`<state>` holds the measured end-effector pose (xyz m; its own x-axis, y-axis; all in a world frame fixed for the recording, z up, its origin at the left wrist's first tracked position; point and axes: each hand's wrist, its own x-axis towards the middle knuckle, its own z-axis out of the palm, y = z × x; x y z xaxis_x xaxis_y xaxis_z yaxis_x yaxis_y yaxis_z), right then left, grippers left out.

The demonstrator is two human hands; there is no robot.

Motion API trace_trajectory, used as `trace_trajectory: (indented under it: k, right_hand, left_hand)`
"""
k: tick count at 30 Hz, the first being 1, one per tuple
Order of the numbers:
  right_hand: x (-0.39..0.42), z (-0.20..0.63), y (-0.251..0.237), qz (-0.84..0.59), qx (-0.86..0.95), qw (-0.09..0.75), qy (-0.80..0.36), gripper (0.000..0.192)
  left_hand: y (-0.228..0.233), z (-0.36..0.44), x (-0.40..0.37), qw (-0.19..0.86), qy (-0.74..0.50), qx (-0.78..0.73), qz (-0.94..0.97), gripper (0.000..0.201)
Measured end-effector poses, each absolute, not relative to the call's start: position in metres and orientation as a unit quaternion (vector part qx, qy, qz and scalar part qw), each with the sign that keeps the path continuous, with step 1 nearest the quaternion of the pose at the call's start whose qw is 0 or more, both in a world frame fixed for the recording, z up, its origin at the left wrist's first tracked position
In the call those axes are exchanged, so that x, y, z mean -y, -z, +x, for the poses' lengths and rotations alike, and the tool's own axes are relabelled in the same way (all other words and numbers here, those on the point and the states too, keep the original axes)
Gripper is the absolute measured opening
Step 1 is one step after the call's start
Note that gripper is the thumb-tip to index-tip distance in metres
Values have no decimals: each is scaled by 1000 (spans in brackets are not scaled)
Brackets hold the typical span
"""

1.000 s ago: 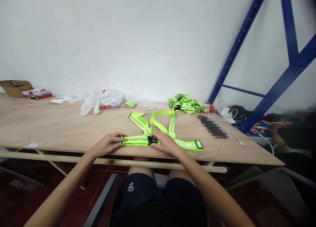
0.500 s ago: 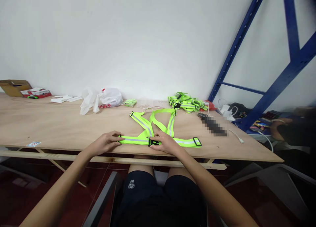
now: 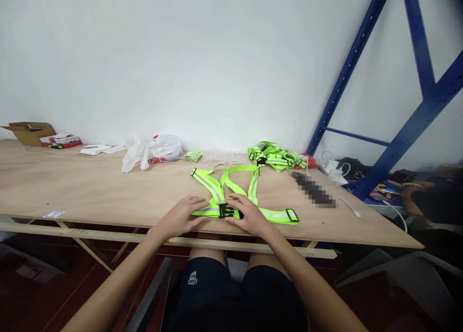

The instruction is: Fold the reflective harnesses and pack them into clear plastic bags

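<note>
A neon-yellow reflective strap vest [image 3: 249, 185] lies flat on the plywood table [image 3: 90, 192], near its front edge. My left hand [image 3: 184, 215] rests on the left end of the waist strap, fingers bent over it. My right hand [image 3: 248, 215] lies flat over the strap just right of the black buckle [image 3: 224, 210]. Whether either hand pinches the strap I cannot tell; both press on it. The strap's right end with a black slider [image 3: 291, 215] lies free.
A pile of more yellow vests [image 3: 275, 154] sits at the back. White plastic bags [image 3: 154, 150], a cardboard box [image 3: 27, 132], cables and a charger [image 3: 333, 167] lie along the wall. A blue steel rack [image 3: 405, 125] stands to the right; another person's arm [image 3: 412, 197] shows there.
My left hand has slid right along the waist strap toward the buckle, folding the strap's left end inward. My right hand stays by the buckle. The view shifted slightly.
</note>
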<state>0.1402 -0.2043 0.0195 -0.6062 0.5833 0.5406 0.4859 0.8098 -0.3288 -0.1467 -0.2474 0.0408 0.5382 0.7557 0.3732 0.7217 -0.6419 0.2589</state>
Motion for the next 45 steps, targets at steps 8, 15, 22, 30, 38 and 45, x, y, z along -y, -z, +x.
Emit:
trace_trajectory:
  k: [8,15,22,30,38,45]
  right_hand:
    - [218,209,-29,-449,832,309,-100,54]
    - [216,217,-12,-449,831,280,-173,50]
    - [212,215,-9,-445,804,332,-214,47]
    - [212,211,-9,-425,789,380,-229,43]
    - [211,213,-8,-414,798,376,-226,42]
    - [211,213,-9,-416,796,374,-232,40]
  left_hand:
    - [-26,-99,235,113,-215,-434,868,46]
    - [-20,-94,226,158,-251,-440,847,36]
    - [-20,-85,223,185,-283,-436,834,39]
    - [-22,-79,216,271,-327,-432,796,43]
    - [-21,-80,215,289,-328,-435,788,45]
    - [-21,-81,214,287,-320,-427,795,45]
